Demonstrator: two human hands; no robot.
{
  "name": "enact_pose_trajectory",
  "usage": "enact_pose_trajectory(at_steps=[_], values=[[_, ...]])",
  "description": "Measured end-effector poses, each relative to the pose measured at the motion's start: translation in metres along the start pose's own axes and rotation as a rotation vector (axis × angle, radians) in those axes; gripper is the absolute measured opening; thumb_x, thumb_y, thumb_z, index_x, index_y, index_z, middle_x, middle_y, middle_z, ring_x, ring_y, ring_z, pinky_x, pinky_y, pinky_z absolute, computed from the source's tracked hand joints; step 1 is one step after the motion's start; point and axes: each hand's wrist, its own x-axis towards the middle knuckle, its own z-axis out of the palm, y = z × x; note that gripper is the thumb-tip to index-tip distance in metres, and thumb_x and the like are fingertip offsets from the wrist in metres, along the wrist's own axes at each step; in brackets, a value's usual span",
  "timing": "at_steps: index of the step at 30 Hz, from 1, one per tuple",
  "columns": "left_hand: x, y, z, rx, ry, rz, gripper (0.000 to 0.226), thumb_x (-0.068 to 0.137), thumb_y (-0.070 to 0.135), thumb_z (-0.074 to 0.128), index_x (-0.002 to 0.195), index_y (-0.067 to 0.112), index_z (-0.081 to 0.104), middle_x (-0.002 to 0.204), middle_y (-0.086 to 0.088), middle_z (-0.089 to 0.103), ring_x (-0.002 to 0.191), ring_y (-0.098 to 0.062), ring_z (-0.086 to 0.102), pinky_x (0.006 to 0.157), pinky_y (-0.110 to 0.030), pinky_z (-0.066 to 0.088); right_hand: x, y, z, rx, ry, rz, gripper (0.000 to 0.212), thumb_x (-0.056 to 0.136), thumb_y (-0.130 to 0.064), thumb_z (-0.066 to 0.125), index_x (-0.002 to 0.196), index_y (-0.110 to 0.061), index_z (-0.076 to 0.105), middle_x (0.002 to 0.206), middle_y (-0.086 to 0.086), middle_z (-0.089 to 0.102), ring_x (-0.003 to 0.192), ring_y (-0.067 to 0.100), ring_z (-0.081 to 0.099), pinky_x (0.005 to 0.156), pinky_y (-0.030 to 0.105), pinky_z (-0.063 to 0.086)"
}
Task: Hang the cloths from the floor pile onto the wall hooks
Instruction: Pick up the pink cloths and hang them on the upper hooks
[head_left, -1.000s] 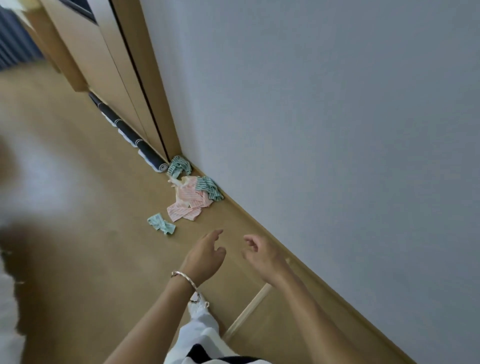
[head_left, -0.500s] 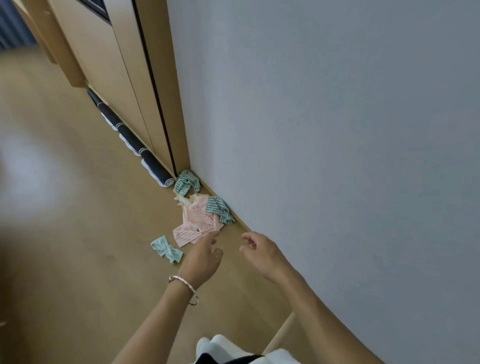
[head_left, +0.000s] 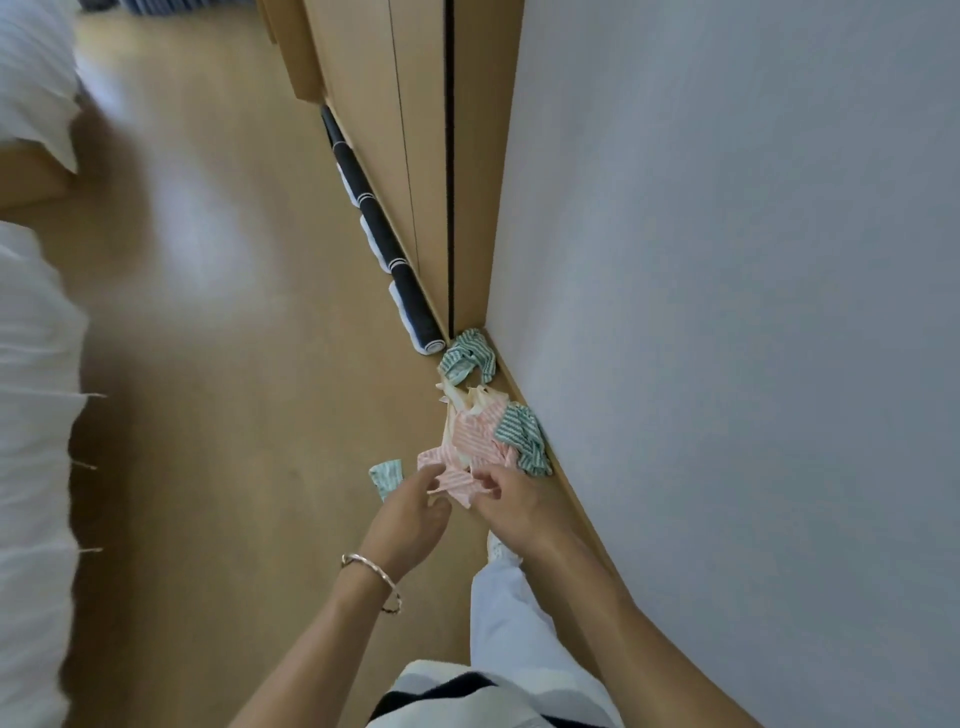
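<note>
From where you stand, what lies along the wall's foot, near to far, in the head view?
First the right hand → pink cloth → cream cloth → green cloth in the corner → dark rolled mat.

Crumpled striped cloths in a loose pile on the floor (head_left: 234, 415), at the foot of the wall (head_left: 727, 364).
A pink striped cloth (head_left: 470, 447) lies in the middle, partly over a cream cloth (head_left: 467, 402), and the right hand (head_left: 511, 506) pinches its near end. One green striped cloth (head_left: 465, 358) is bunched in the far corner, a second green striped cloth (head_left: 524, 439) lies against the wall, and a small pale green cloth (head_left: 387, 475) lies apart on the left.
</note>
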Motion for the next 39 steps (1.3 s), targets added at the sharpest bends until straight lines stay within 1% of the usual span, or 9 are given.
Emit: enact_pose_trajectory(at_steps=[4, 8, 14, 16, 19, 22, 26, 32, 39], values=[[0.063, 0.016, -0.031, -0.067, 0.105, -0.124, 0.042, 0.092, 0.01, 0.047, 0.133, 0.013, 0.048, 0.121, -0.003, 0.058, 0.106, -0.018, 0.058, 0.084, -0.023, 0.042, 0.084, -0.028, -0.026, -0.045, -0.165, -0.045, 0.044, 0.095, -0.024, 0.048, 0.138, -0.018, 0.046, 0.139, -0.001, 0.049, 0.125, 0.015, 0.047, 0.097, 0.024, 0.035], [0.118, 0.018, -0.055, -0.056, 0.165, -0.207, 0.043, 0.091, 0.012, 0.046, 0.134, 0.014, 0.048, 0.126, -0.006, 0.057, 0.113, -0.02, 0.056, 0.092, -0.026, 0.042, 0.162, -0.05, -0.046, -0.12, -0.236, -0.067, 0.043, 0.094, -0.021, 0.048, 0.136, -0.014, 0.049, 0.138, 0.004, 0.051, 0.124, 0.018, 0.048, 0.099, 0.027, 0.037], [0.183, -0.026, -0.047, -0.075, 0.038, -0.366, 0.044, 0.092, 0.011, 0.046, 0.136, 0.016, 0.045, 0.128, -0.008, 0.056, 0.112, -0.021, 0.056, 0.09, -0.026, 0.042, 0.245, -0.043, -0.026, -0.255, -0.377, -0.035, 0.035, 0.097, -0.024, 0.044, 0.127, -0.01, 0.055, 0.132, 0.007, 0.055, 0.12, 0.024, 0.052, 0.1, 0.037, 0.043], [0.209, -0.05, -0.036, -0.063, -0.024, -0.398, 0.045, 0.091, 0.011, 0.046, 0.136, 0.016, 0.046, 0.126, -0.008, 0.057, 0.111, -0.021, 0.057, 0.089, -0.025, 0.042, 0.276, -0.029, -0.013, -0.298, -0.4, -0.002, 0.036, 0.097, -0.023, 0.042, 0.128, -0.01, 0.055, 0.135, 0.007, 0.054, 0.122, 0.024, 0.05, 0.102, 0.038, 0.042], [0.248, -0.083, -0.018, -0.037, -0.12, -0.411, 0.045, 0.09, 0.011, 0.046, 0.135, 0.016, 0.047, 0.12, -0.008, 0.055, 0.104, -0.02, 0.059, 0.08, -0.019, 0.04, 0.32, -0.002, 0.006, -0.319, -0.405, 0.057, 0.04, 0.096, -0.021, 0.042, 0.135, -0.015, 0.051, 0.142, 0.001, 0.048, 0.128, 0.018, 0.045, 0.102, 0.029, 0.036], [0.289, -0.112, -0.005, 0.004, -0.19, -0.393, 0.043, 0.092, 0.013, 0.046, 0.134, 0.018, 0.046, 0.123, -0.007, 0.056, 0.11, -0.018, 0.056, 0.073, -0.012, 0.033, 0.362, 0.025, 0.029, -0.315, -0.405, 0.103, 0.04, 0.095, -0.02, 0.043, 0.135, -0.016, 0.051, 0.143, 0.001, 0.047, 0.129, 0.016, 0.044, 0.103, 0.028, 0.035], [0.348, -0.153, 0.008, 0.124, -0.247, -0.345, 0.043, 0.094, 0.018, 0.042, 0.137, 0.021, 0.042, 0.133, -0.002, 0.053, 0.12, -0.019, 0.051, 0.09, -0.02, 0.037, 0.414, 0.061, 0.072, -0.285, -0.412, 0.172, 0.039, 0.097, -0.021, 0.044, 0.134, -0.016, 0.051, 0.141, 0.002, 0.048, 0.128, 0.018, 0.046, 0.104, 0.031, 0.037], [0.433, -0.238, 0.048, 0.296, -0.291, -0.284, 0.043, 0.093, 0.018, 0.041, 0.136, 0.023, 0.042, 0.131, -0.003, 0.052, 0.118, -0.021, 0.053, 0.093, -0.027, 0.042, 0.486, 0.119, 0.138, -0.282, -0.435, 0.229, 0.036, 0.098, -0.023, 0.042, 0.133, -0.018, 0.051, 0.139, 0.002, 0.049, 0.125, 0.019, 0.048, 0.101, 0.031, 0.04], [0.489, -0.319, 0.115, 0.363, -0.351, -0.291, 0.044, 0.093, 0.019, 0.043, 0.137, 0.022, 0.042, 0.131, -0.004, 0.05, 0.12, -0.02, 0.05, 0.093, -0.023, 0.037, 0.561, 0.199, 0.192, -0.222, -0.442, 0.306, 0.041, 0.095, -0.028, 0.042, 0.136, -0.024, 0.049, 0.143, -0.002, 0.046, 0.12, 0.019, 0.051, 0.092, 0.029, 0.043]])
